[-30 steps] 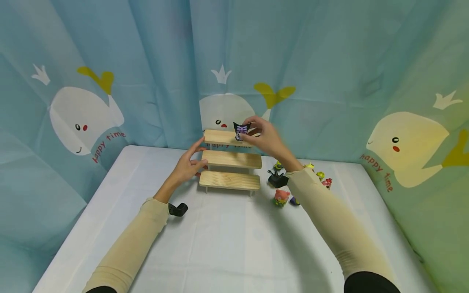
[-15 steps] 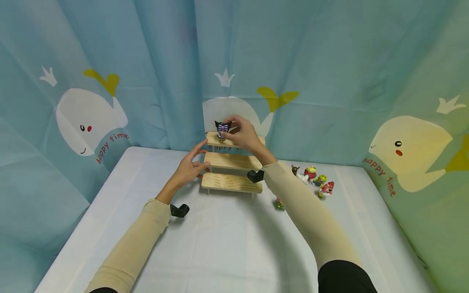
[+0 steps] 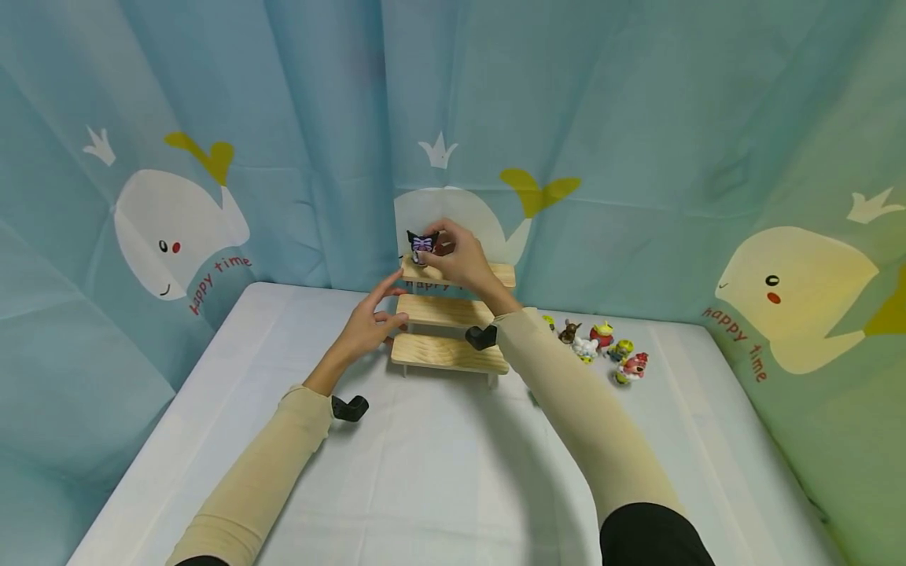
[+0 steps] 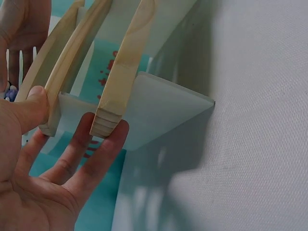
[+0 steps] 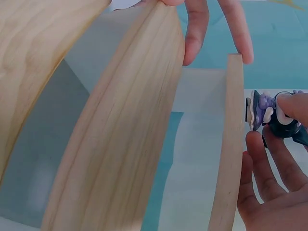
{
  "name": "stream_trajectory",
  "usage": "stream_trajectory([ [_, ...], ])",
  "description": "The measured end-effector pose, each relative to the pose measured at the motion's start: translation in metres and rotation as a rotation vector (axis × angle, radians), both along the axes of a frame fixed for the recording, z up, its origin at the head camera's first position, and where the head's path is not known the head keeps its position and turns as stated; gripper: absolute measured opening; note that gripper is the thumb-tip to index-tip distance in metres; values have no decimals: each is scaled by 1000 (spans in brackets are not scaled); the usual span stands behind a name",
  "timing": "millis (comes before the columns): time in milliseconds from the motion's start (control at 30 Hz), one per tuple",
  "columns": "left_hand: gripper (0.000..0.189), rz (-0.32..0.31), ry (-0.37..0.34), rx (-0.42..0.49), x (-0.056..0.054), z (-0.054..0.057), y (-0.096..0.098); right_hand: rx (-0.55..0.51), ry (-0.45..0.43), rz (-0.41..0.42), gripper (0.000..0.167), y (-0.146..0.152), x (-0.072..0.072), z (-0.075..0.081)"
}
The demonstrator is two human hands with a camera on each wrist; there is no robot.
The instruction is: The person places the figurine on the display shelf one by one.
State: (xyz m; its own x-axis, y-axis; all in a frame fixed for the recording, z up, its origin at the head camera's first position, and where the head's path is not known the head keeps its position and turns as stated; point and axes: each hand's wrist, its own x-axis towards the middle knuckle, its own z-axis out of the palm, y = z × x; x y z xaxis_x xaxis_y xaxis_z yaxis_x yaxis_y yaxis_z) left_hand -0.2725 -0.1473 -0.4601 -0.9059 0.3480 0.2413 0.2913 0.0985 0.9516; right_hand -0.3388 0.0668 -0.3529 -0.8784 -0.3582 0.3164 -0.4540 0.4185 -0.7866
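Observation:
A wooden three-tier display stand (image 3: 453,354) stands at the back of the table. My right hand (image 3: 460,255) pinches a small black and purple toy figurine (image 3: 422,245) upright at the left end of the top shelf (image 3: 495,275). In the right wrist view the figurine's base (image 5: 249,110) is right at that shelf's surface. At the stand's left side, my left hand (image 3: 364,326) grips the shelf ends. Its thumb (image 4: 37,98) lies on the middle shelf, while fingertips (image 4: 118,132) touch the end of the bottom shelf (image 4: 127,62).
Several small toy figurines stand on the table to the right, among them a brown one (image 3: 569,332), a white one (image 3: 585,348) and a red and pink one (image 3: 632,365). My right sleeve (image 3: 566,409) hides others. A patterned curtain (image 3: 318,157) hangs close behind the stand.
My right hand has carried the figurine leftward along the top shelf to its left end. My left hand has stayed at the stand. The right sleeve now covers figurines seen earlier.

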Motion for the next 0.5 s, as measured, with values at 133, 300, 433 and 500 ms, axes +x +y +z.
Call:
stream_trajectory([
  [133, 76, -1, 7, -9, 0, 0, 1, 10, -5, 2, 30, 0, 0, -1],
  [300, 76, -7, 6, -7, 1, 1, 1, 22, -10, 4, 30, 1, 1, -1],
  [433, 77, -5, 0, -4, 1, 2, 0, 34, -7, 17, 31, 2, 1, -1],
  [500, 77, -6, -1, -3, 1, 1, 0, 38, -2, 24, 31, 3, 0, -2],
])
